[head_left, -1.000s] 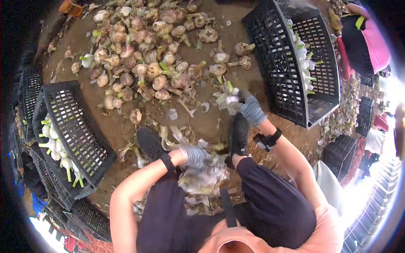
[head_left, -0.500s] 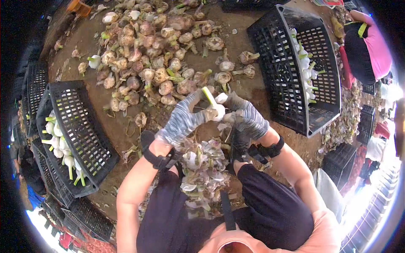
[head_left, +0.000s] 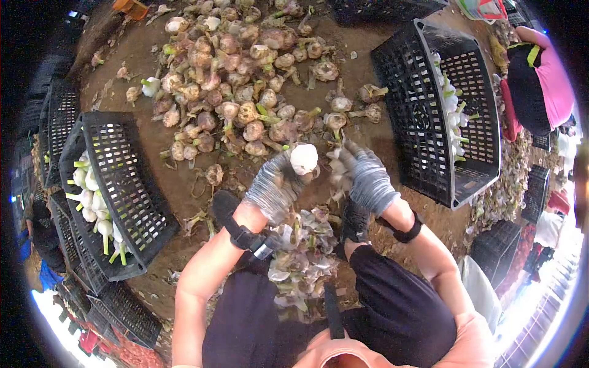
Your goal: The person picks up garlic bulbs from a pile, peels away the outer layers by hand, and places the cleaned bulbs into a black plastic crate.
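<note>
My left hand (head_left: 274,186), in a grey knitted glove, is closed round a peeled white garlic bulb (head_left: 304,159), its round base turned up. To the right, my gloved right hand (head_left: 367,179) is apart from the bulb, with blurred pale skins (head_left: 338,175) beside its fingers; whether it holds any of them is unclear. Ahead of both hands lies a pile of unpeeled garlic (head_left: 211,92) on the brown ground. Below them, between my feet, is a heap of peeled-off skins (head_left: 304,251).
Black crates holding white garlic stand on the left (head_left: 132,190) and the right (head_left: 432,116). A person in pink (head_left: 552,80) is at the upper right. More black crates (head_left: 126,316) line the left edge, and an orange container (head_left: 130,8) is at the upper left.
The bulb has turned so that its green stem no longer points up. My right hand has moved away from it to the right, and loose skins now show between the hands.
</note>
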Tool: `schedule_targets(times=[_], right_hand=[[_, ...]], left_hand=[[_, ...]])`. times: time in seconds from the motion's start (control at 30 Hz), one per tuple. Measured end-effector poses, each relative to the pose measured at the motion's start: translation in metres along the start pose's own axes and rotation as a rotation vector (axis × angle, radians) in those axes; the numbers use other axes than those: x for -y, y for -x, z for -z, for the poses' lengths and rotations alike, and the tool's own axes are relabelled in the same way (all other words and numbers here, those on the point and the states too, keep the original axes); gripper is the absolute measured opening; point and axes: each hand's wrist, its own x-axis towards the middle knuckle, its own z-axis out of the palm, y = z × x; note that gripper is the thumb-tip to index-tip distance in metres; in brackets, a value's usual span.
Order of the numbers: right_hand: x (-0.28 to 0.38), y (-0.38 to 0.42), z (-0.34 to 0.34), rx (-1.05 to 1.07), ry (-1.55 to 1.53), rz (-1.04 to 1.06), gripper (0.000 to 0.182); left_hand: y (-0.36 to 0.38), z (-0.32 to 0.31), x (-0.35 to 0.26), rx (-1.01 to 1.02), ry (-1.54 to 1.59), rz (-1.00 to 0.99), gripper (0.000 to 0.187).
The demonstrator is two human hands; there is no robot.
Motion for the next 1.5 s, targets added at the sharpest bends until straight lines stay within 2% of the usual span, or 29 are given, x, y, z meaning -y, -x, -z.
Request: schedule_targets(times=[0.03,0.1,0.13,0.17,0.2,0.23,0.27,0.3,0.33,0.37,0.4,0.43,0.47,0.5,0.57,0.63,0.7,0.77,0.8,0.83,0.87,0.97,1.03,1.07,1.13,1.2,1.23,1.3,1.5], right_hand=[[0.001,0.002,-0.001,0.002,-0.002,0.003,0.050],[0.007,0.002,0.008,0.121,-1.361,-0.420,0.064],[0.012,-0.003,0.017,0.218,-1.391,-0.379,0.070],[0.016,-0.006,0.009,0.157,-1.345,-0.268,0.060],[0.017,-0.008,0.007,0.282,-1.438,-0.406,0.056],[0.016,-0.013,0.014,0.411,-1.522,-0.540,0.051],[0.013,-0.014,0.030,0.378,-1.633,-0.764,0.037],[0.005,-0.015,0.033,0.295,-1.918,-0.860,0.028],[-0.011,-0.005,0.034,0.161,-2.021,-0.862,0.039],[-0.027,0.003,0.041,-0.079,-1.997,-0.753,0.045],[-0.044,0.012,0.053,-0.200,-2.198,-0.603,0.056],[-0.059,0.019,0.064,-0.172,-2.537,-0.299,0.068],[-0.072,0.022,0.072,-0.127,-2.730,-0.069,0.082],[-0.078,0.025,0.075,-0.096,-2.813,0.081,0.096],[-0.083,0.030,0.064,-0.007,-2.673,0.107,0.096],[-0.062,0.030,0.056,0.092,-2.226,-0.377,0.086],[-0.021,0.002,0.049,0.364,-1.970,-0.424,0.075],[-0.008,-0.005,0.032,0.572,-1.656,-0.307,0.058],[-0.001,-0.008,0.022,0.570,-1.525,-0.301,0.057],[0.005,-0.007,0.010,0.564,-1.394,-0.301,0.056],[0.009,-0.003,-0.013,0.347,-1.322,-0.182,0.047],[0.029,-0.023,0.018,0.352,-1.276,-0.247,0.041],[0.037,-0.030,0.009,0.192,-1.428,-0.196,0.039],[0.041,-0.029,0.018,0.178,-1.392,-0.326,0.033],[0.037,-0.028,0.017,0.137,-1.468,-0.407,0.030],[0.034,-0.028,0.018,0.125,-1.567,-0.518,0.025],[0.032,-0.027,0.016,0.125,-1.567,-0.516,0.025],[0.029,-0.026,0.010,0.058,-1.607,-0.550,0.024],[0.032,-0.025,0.011,-0.048,-1.570,-0.489,0.022]], left_hand=[[0.000,0.000,0.003,-0.002,0.002,-0.002,0.025],[0.000,-0.006,0.013,-0.122,-0.144,-0.153,0.024],[0.000,-0.008,0.018,-0.124,-0.373,-0.208,0.027],[0.002,-0.010,0.022,-0.136,-0.602,-0.266,0.030],[0.009,-0.014,0.021,-0.183,-0.916,-0.295,0.034],[0.017,-0.016,0.016,-0.109,-1.095,-0.422,0.038],[0.025,-0.018,0.012,-0.051,-1.264,-0.567,0.043],[0.035,-0.012,0.004,-0.082,-1.270,-0.574,0.043],[0.045,-0.002,-0.009,-0.206,-1.370,-0.566,0.042],[0.056,0.008,-0.021,-0.329,-1.466,-0.553,0.041],[0.061,0.031,-0.028,-0.532,-1.664,-0.735,0.039],[0.067,0.049,-0.037,-0.707,-1.704,-0.755,0.039],[0.071,0.072,-0.045,-0.885,-1.899,-0.930,0.041],[0.081,0.071,-0.053,-0.978,-1.887,-0.829,0.047],[0.077,0.106,-0.069,-1.075,-2.051,-0.754,0.051],[0.066,0.122,-0.081,-1.068,-2.059,-0.744,0.049],[0.062,0.119,-0.084,-1.060,-2.065,-0.732,0.048],[0.065,0.092,-0.075,-0.757,-1.562,-0.745,0.042],[0.060,0.089,-0.066,-0.571,-1.361,-0.802,0.046],[0.063,0.073,-0.056,-0.389,-1.392,-0.916,0.047],[0.062,0.052,-0.046,-0.306,-1.379,-0.929,0.046],[0.054,0.005,-0.017,-0.073,-1.262,-0.861,0.043],[0.047,-0.021,-0.008,0.051,-1.498,-0.934,0.036],[0.043,-0.020,-0.007,0.044,-1.557,-0.913,0.037],[0.034,-0.016,-0.005,0.042,-1.613,-0.896,0.037],[0.026,-0.014,-0.001,0.043,-1.477,-0.972,0.051],[0.026,-0.015,0.002,0.042,-1.476,-0.974,0.051],[0.029,-0.017,0.012,0.093,-1.136,-0.713,0.065],[0.020,-0.023,0.026,0.032,-1.035,-0.703,0.072]])
